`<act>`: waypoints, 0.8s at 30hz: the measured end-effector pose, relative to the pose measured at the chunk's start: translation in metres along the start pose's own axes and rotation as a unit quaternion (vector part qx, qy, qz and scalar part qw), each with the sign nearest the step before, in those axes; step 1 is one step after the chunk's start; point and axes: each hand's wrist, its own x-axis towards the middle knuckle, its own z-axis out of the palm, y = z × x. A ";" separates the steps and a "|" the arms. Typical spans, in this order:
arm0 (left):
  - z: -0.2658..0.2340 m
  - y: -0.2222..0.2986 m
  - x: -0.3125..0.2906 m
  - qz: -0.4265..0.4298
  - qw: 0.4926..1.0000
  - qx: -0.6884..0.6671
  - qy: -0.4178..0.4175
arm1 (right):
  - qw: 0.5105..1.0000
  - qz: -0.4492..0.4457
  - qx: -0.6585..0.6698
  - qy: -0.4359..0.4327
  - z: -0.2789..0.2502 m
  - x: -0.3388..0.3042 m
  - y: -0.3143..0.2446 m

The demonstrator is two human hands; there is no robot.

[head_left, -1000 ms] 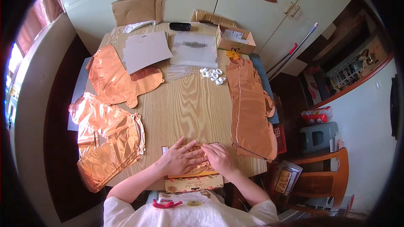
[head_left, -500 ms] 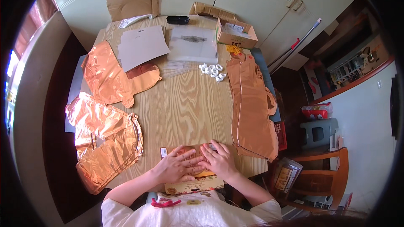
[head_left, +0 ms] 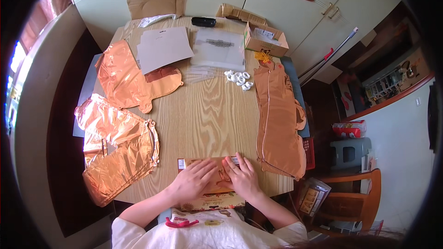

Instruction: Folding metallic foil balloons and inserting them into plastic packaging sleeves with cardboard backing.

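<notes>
At the table's near edge lies a flat copper-orange package [head_left: 220, 184], with a cream header card [head_left: 217, 201] printed with autumn leaves on its near side. My left hand [head_left: 196, 177] rests palm down on the package's left part, fingers stretched out and close together. On the right part my right hand [head_left: 241, 176] presses flat, its fingers somewhat apart. Both hands hide much of the package. A small white label [head_left: 181, 163] shows at its far left corner.
Copper foil balloons lie flat at left, one farther [head_left: 122, 71] and one nearer [head_left: 120, 143]. A folded copper foil stack [head_left: 279, 120] lies at right. Grey cards [head_left: 165, 48], clear plastic bags [head_left: 217, 55], white ribbon rolls [head_left: 240, 79] and a cardboard box [head_left: 265, 41] stand farther back.
My left hand has slid a little to the left, off my right fingers, and its fingers have drawn together. More of the package's middle shows. The whole view has shifted slightly.
</notes>
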 end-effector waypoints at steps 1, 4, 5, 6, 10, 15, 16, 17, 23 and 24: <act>0.001 0.005 0.009 -0.012 0.999 0.029 0.041 | 1.000 0.003 0.006 0.001 0.000 0.000 0.000; 0.026 0.007 0.020 -0.034 0.992 0.093 0.078 | 1.000 -0.001 -0.003 0.000 0.000 0.000 -0.001; 0.032 0.008 0.022 -0.042 0.991 0.098 0.081 | 1.000 -0.001 -0.010 -0.003 0.001 -0.002 -0.001; 0.035 0.008 0.021 -0.043 0.989 0.122 0.077 | 1.000 -0.002 -0.010 0.002 0.001 -0.001 0.000; 0.034 0.009 0.010 -0.105 0.984 0.136 0.051 | 1.000 0.005 -0.008 0.016 0.006 -0.004 0.001; 0.030 0.006 -0.011 -0.157 0.981 0.110 0.034 | 1.000 0.021 0.019 0.013 0.010 -0.008 0.002; 0.031 0.005 -0.015 -0.164 0.980 0.107 0.036 | 0.999 0.021 0.021 0.012 0.010 -0.008 0.002; 0.032 0.003 -0.019 -0.171 0.979 0.106 0.039 | 0.999 0.020 0.023 0.013 0.011 -0.009 0.002; 0.027 0.000 -0.038 -0.217 0.969 0.115 0.019 | 1.000 0.020 0.019 0.008 0.011 -0.010 0.002; 0.026 -0.001 -0.040 -0.220 0.968 0.117 0.018 | 1.000 0.021 0.020 0.007 0.011 -0.011 0.002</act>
